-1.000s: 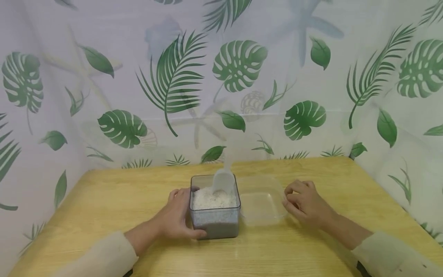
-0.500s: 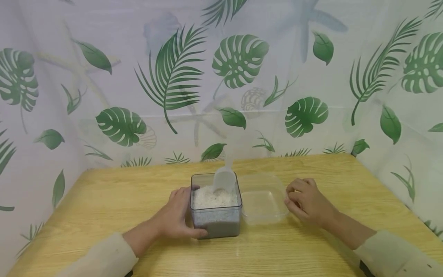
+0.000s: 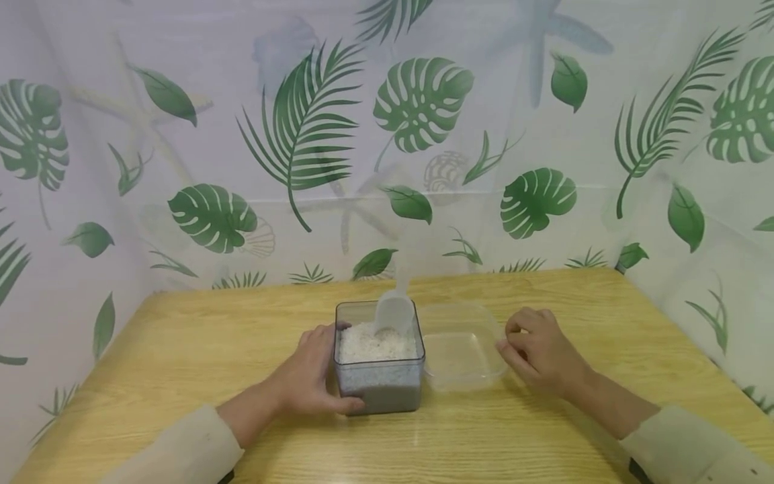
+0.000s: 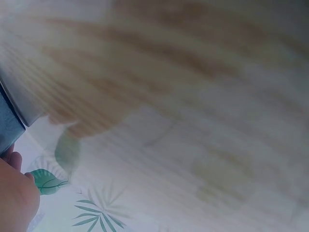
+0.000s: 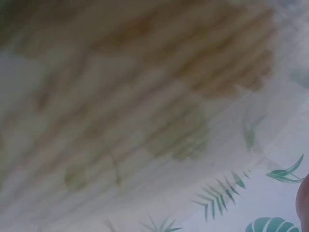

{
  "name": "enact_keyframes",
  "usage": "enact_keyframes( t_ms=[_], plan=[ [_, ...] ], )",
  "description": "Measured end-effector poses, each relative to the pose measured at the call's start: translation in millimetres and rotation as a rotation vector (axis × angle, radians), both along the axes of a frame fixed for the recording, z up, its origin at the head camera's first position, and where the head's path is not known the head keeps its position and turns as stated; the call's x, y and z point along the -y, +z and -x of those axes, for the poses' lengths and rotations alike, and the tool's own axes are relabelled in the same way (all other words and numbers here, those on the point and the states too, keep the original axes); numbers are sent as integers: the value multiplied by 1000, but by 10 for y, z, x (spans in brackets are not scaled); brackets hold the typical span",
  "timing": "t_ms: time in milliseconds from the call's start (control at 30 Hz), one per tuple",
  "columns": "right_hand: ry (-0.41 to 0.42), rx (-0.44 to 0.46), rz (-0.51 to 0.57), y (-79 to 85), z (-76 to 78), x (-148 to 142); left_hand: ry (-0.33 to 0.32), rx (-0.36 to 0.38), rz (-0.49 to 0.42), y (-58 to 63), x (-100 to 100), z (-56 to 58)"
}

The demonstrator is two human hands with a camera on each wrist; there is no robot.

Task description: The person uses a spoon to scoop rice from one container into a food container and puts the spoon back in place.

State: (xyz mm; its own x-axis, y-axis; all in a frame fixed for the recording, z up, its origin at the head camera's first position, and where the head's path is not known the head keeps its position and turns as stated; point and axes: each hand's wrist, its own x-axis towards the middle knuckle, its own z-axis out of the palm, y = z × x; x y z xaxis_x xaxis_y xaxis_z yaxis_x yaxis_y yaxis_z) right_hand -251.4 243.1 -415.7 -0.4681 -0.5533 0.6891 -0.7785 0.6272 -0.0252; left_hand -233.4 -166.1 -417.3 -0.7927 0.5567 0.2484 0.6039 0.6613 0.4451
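Observation:
In the head view my left hand grips the left side of a smoky clear square container, its thumb across the front wall and its fingers round the far side. White rice-like grains fill much of the container. A whitish scoop stands in them at the back right, handle up. My right hand pinches the right rim of a shallow clear plastic box, which sits just right of the grain container. The left wrist view catches a corner of the container and part of the hand; the right wrist view only a sliver of hand.
Both containers stand on a wood-grain table. A white curtain printed with green leaves hangs behind and along both sides of it.
The head view has shifted slightly. Both hands keep their places on the containers, and the scoop stays standing in the grains.

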Motion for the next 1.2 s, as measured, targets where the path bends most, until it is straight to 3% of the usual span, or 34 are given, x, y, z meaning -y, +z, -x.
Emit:
enact_keyframes(
  t_ms=[267,733,1200],
  plan=[
    [-80,-42,117,133,23,105,5,8,14,-3,4,4],
    [-94,-184,-7,380,140,395,-6,-7,-12,0,8,3],
    [-67,-226,-45,715,176,653,-14,-7,-19,4,20,-12]
  ],
)
